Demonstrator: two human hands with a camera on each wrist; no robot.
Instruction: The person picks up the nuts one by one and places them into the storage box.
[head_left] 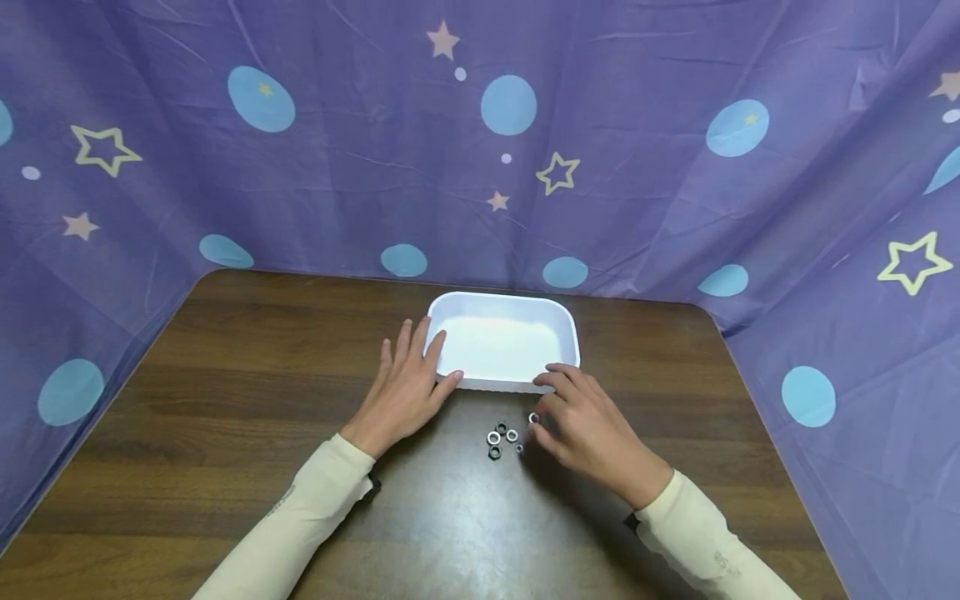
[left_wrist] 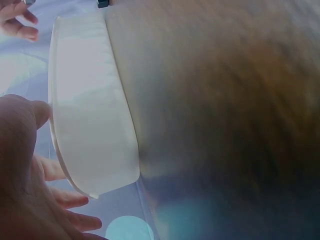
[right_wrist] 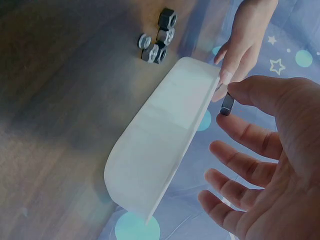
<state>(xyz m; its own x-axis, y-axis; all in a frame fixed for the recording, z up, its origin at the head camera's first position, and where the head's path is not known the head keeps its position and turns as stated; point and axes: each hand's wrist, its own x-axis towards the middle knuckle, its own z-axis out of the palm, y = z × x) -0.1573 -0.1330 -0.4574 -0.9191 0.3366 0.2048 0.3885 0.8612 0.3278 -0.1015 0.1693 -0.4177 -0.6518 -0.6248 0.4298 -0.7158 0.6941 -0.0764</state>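
A white plastic tray (head_left: 502, 386) stands on the table with nothing in it. My left hand (head_left: 408, 387) rests at its left front corner, fingers spread along the left rim and the thumb on the front rim. My right hand (head_left: 588, 425) is at the tray's front right side, above the table. Between its thumb and index finger it pinches a metal nut (right_wrist: 227, 105); the other fingers are apart and lightly bent. Several more nuts (head_left: 493, 437), some dark and some silver, lie grouped on the table in front of the tray.
The brown wooden table (head_left: 262, 400) has rounded far corners. Purple cloth (head_left: 360, 167) with stars and blue spots hangs behind and on both sides. A dark strap (head_left: 632, 522) shows at the right wrist.
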